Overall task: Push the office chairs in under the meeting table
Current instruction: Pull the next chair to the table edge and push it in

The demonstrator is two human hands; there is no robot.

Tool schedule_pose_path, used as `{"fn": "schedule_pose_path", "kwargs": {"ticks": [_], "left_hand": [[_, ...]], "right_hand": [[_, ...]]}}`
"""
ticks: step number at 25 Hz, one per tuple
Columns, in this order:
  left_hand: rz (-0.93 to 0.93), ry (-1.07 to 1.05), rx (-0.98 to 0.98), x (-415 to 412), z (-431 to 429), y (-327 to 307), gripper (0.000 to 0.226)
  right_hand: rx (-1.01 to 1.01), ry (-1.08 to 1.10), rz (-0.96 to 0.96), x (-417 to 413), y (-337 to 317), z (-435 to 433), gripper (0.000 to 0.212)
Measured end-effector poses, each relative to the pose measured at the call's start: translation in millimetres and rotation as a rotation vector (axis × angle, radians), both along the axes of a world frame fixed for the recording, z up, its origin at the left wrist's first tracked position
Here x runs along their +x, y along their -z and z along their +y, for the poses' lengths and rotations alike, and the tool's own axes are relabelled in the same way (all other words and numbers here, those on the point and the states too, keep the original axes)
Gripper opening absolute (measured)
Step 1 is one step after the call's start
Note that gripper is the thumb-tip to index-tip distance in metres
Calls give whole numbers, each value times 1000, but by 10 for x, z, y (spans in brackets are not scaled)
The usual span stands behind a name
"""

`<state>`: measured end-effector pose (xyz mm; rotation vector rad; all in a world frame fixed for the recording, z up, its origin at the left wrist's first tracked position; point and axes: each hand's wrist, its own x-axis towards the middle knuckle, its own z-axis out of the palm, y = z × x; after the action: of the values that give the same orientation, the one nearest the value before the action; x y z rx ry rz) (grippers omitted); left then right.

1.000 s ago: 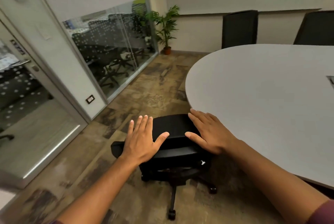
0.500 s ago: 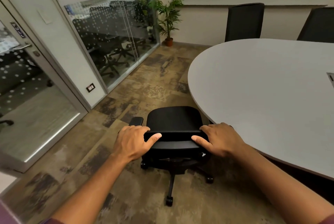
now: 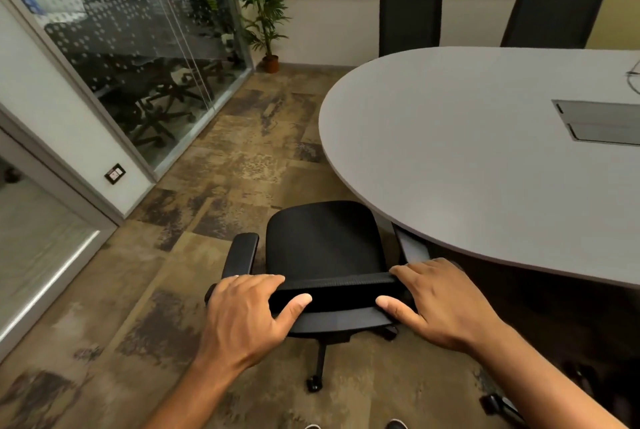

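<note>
Since 1 second ago, both hands have gone from resting flat on the chair's backrest to curling around its top edge, and the view has shifted so more of the table shows. Seen from above, the black office chair (image 3: 325, 245) stands on the patterned brown floor (image 3: 242, 165), just beside the rounded end of the grey meeting table (image 3: 467, 158). Its seat lies mostly out in the open, with the right side close against the table edge and a table leg. The left hand (image 3: 242, 318) is clamped on the left end of the backrest's top edge, fingers over the front, thumb pressed on the back. The right hand (image 3: 440, 304) is wrapped around the right end the same way. The 2 hands sit apart, 1 at each corner. The chair's left armrest (image 3: 242, 252) shows beside the seat. Beyond the table's far side stand 2 other black chairs (image 3: 410, 15), backs upright against the wall. A potted plant (image 3: 265, 16) stands in the far corner beside a glass wall (image 3: 138, 65).
</note>
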<state>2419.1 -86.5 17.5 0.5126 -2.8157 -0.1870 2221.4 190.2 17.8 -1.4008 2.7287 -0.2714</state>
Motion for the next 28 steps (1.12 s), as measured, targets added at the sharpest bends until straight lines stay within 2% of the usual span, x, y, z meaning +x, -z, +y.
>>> {"fn": "schedule_pose_path", "kwargs": {"ticks": [5,14,21,28], "left_hand": [[28,104,6,-72,154,0,86],[-38,273,34,-522,515,-8,91],[-75,380,-5,-1039,864,18,90],[-80,399,-47,-1545,1081,2,97]], "right_hand": [[-7,119,21,241,4,364,71],[10,326,61,396,-38,975,72],[42,423,104,122,-88,1387,78],[27,447,147,-304,-41,1633,88]]}}
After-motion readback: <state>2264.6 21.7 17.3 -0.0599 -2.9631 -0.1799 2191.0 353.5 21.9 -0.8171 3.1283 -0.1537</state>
